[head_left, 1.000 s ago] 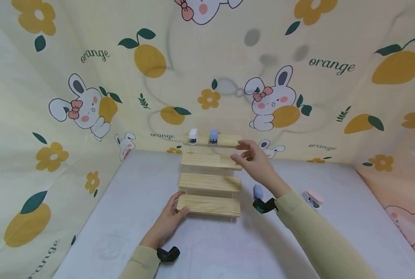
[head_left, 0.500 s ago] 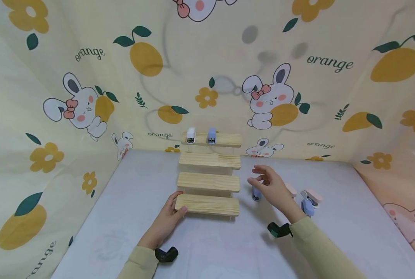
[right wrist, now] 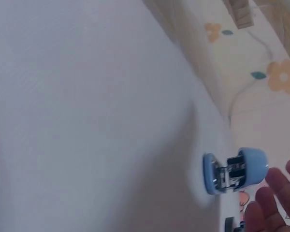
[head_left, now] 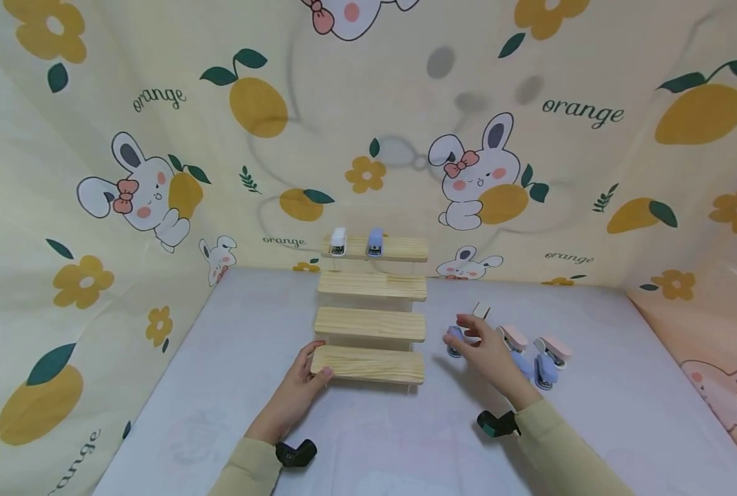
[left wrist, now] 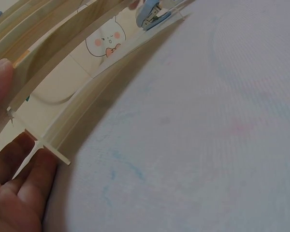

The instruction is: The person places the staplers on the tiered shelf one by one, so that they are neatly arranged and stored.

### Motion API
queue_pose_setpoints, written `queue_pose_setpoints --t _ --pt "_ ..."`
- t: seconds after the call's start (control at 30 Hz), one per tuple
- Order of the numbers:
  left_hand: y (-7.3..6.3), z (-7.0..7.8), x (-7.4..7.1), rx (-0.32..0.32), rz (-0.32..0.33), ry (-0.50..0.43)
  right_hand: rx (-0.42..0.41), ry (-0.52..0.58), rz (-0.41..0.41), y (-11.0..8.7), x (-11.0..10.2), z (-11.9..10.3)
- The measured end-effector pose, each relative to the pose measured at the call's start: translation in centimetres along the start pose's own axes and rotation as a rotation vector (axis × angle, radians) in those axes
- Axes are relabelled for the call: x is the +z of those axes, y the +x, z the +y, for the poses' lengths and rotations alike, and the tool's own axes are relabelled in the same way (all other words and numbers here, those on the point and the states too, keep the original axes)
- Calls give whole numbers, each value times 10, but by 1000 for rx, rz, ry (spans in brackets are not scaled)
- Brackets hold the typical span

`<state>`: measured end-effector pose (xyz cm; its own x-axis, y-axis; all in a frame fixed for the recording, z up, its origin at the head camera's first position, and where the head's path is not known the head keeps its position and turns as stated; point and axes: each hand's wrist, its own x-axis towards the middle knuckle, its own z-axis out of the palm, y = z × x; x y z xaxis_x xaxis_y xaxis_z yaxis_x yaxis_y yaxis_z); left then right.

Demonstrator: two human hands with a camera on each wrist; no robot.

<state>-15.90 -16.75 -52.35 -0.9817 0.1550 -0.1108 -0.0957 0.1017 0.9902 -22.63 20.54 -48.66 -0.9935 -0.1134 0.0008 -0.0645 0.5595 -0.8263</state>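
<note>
A four-tier wooden display rack stands mid-table. My left hand grips the left end of its lowest tier, thumb on top; in the left wrist view its fingers curl at the rack's clear support. On the top tier, a white mini stapler sits left of a blue stapler. Right of the rack, my right hand hovers with loosely bent fingers beside another blue stapler. The right wrist view has its fingertips right at that upright stapler's head, with nothing held.
Around the right hand are a pink stapler, a second pink stapler, a blue stapler, another blue one partly hidden by the hand, and a white one behind it. A printed curtain encloses the table's back and sides.
My right hand has drawn back from the rack's upper right end, moving down and right to the staplers on the table. The left hand keeps its grip on the lowest tier.
</note>
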Motion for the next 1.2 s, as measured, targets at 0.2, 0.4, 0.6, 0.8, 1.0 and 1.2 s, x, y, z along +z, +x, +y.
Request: queue_pose_setpoints --t 0.2,0.4,0.6,0.8,1.0,1.2 --pt "0 0 -1 -8 2 23 79 -3 -69 0 3 7" --pt "0 -1 -1 -1 6 30 119 -5 -92 1 5 12" --pt "1 -1 -1 8 -6 5 138 17 -78 3 6 19" --pt "1 -2 -2 -9 7 21 120 12 -61 4 8 22" --pt "3 -4 -5 1 15 45 117 19 -28 3 12 23" --pt "1 1 -4 -16 18 34 151 19 -30 1 13 20"
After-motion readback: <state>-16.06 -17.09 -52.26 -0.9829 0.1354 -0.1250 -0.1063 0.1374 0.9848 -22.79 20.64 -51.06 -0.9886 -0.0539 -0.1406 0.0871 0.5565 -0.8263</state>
